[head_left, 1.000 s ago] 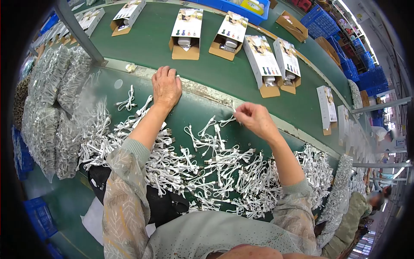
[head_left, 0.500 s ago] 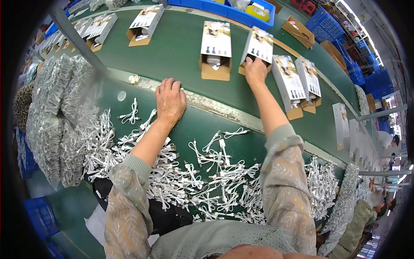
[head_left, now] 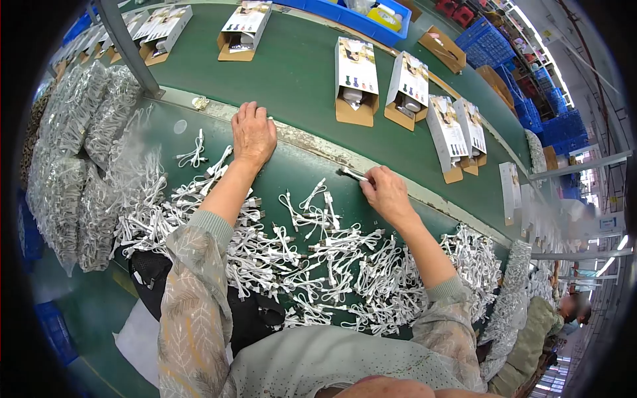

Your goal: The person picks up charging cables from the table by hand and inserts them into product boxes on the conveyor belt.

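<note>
My left hand (head_left: 254,134) rests on the pale ledge (head_left: 302,140) beside the belt, fingers bent together; anything under them is too hidden to name. Between the thumb and fingers of my right hand (head_left: 387,192) is a white cable (head_left: 352,174), its end pointing left over the ledge. Below both hands a large pile of white cables (head_left: 265,255) covers the green table. Across the ledge, open white boxes (head_left: 356,73) with brown flaps lie on the green belt (head_left: 292,79). White items show inside another box (head_left: 406,86).
Clear bags of cables (head_left: 66,179) are stacked at the left. A metal post (head_left: 126,50) rises at the upper left. A blue bin (head_left: 352,18) stands beyond the belt. Co-workers (head_left: 574,308) are at the right edge.
My right hand has come back from a box on the belt to the ledge and now holds a cable. The boxes have shifted along the belt to the right. My left hand stays on the ledge.
</note>
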Available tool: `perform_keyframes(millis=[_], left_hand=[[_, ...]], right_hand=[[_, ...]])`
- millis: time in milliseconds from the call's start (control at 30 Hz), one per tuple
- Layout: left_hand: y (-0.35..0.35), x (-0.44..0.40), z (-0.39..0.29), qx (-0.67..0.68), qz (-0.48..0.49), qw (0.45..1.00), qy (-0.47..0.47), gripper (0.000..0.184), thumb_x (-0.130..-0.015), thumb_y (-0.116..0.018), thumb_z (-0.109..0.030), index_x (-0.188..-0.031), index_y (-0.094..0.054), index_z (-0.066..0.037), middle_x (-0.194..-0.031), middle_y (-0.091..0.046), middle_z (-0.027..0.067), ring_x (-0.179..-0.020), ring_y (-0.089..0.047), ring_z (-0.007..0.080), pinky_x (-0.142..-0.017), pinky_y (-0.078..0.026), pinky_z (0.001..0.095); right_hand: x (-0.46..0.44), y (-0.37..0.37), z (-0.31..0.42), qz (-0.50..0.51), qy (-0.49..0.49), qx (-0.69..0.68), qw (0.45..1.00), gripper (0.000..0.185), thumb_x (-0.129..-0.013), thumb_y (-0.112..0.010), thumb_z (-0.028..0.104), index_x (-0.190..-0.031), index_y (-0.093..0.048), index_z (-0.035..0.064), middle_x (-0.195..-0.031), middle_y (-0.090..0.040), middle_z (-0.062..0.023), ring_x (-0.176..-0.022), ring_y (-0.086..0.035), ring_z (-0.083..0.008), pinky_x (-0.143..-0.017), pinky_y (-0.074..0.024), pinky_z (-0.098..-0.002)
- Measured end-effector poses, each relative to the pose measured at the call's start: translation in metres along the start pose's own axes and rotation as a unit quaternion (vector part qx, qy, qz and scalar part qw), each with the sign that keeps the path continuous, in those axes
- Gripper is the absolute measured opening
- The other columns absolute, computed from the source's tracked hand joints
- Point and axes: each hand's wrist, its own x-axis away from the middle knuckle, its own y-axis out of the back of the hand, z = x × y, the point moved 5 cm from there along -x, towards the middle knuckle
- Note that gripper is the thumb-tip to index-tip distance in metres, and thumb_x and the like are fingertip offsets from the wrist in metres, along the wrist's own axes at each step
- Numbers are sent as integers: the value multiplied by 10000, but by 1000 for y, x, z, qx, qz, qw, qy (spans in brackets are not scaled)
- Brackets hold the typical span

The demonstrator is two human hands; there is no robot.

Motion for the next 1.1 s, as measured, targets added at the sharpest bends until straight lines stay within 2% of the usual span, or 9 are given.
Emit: perform_keyframes(millis=[167, 367, 467, 600, 767, 900, 1000, 1033, 1100], left_hand=[[4, 0, -1, -4, 8, 1000, 3, 282, -809, -577, -143, -1058, -606, -14, -1203, -546, 163, -1201, -463, 330, -1005, -354, 454], [2, -1, -2, 2, 7, 1000, -6, 273, -814, -575, -141, -1061, -600, -29, -1190, -551, 165, -1200, -464, 334, -1000, -361, 456], [2, -1, 0, 8, 7, 1000, -8, 283, -798, -610, -147, -1046, -588, -12, -1208, -533, 174, -1207, -449, 333, -1007, -344, 470], [-1, 0, 0, 5, 6, 1000, 0, 307, -797, -611, -154, -1058, -577, 4, -1217, -525, 180, -1212, -444, 333, -1012, -342, 469], [3, 5, 5, 3, -10, 1000, 14, 362, -816, -575, -170, -1136, -558, -3, -1269, -501, 184, -1244, -424, 354, -1019, -345, 473], [12, 10, 19, 1, -10, 1000, -12, 374, -823, -565, -172, -1156, -548, -1, -1292, -481, 188, -1258, -407, 355, -1025, -336, 478], [15, 10, 25, -7, -10, 1000, -14, 388, -818, -575, -182, -1149, -545, 17, -1270, -494, 195, -1245, -412, 348, -1017, -326, 479], [15, 10, 24, -7, -8, 1000, -12, 387, -819, -574, -182, -1149, -545, 17, -1270, -495, 195, -1246, -411, 347, -1020, -322, 479], [15, 10, 22, -5, -3, 1000, -12, 386, -820, -574, -182, -1147, -544, 18, -1269, -495, 194, -1247, -409, 346, -1024, -316, 480]], right_hand=[[-44, 20, -23, -162, -82, -33, 983, 194, -771, -639, 192, -742, -625, 0, -696, -640, -222, -678, -631, -418, -671, -510, -488], [-115, 12, -67, -248, -112, 69, 960, 219, -784, -663, 194, -762, -622, -20, -753, -633, -240, -735, -619, -437, -679, -496, -503], [-112, 10, -54, -254, -112, 108, 955, 210, -806, -628, 123, -951, -580, -21, -947, -605, -233, -869, -604, -396, -761, -485, -477], [-51, 13, 52, -109, 222, -15, 969, 345, -775, -561, -7, -1119, -563, 15, -1106, -579, -228, -1004, -567, -392, -869, -475, -447], [13, -22, 86, 61, 292, -43, 953, 330, -772, -590, -1, -1100, -582, 37, -1116, -570, -192, -1043, -547, -358, -884, -464, -434], [11, -17, 55, 85, 113, -49, 989, 235, -792, -648, 99, -1014, -615, 33, -945, -632, -149, -876, -614, -307, -774, -494, -388], [-1, -9, 40, 114, -33, -184, 976, 221, -803, -657, 129, -991, -618, 21, -880, -659, -154, -768, -640, -306, -722, -504, -372], [-7, -5, 38, 74, -7, -177, 981, 205, -844, -645, 155, -978, -626, 1, -842, -682, -131, -694, -657, -244, -660, -519, -328], [-23, -10, 37, 113, -106, -353, 923, 210, -864, -632, 154, -996, -627, -10, -846, -682, -110, -716, -659, -196, -645, -525, -287]])
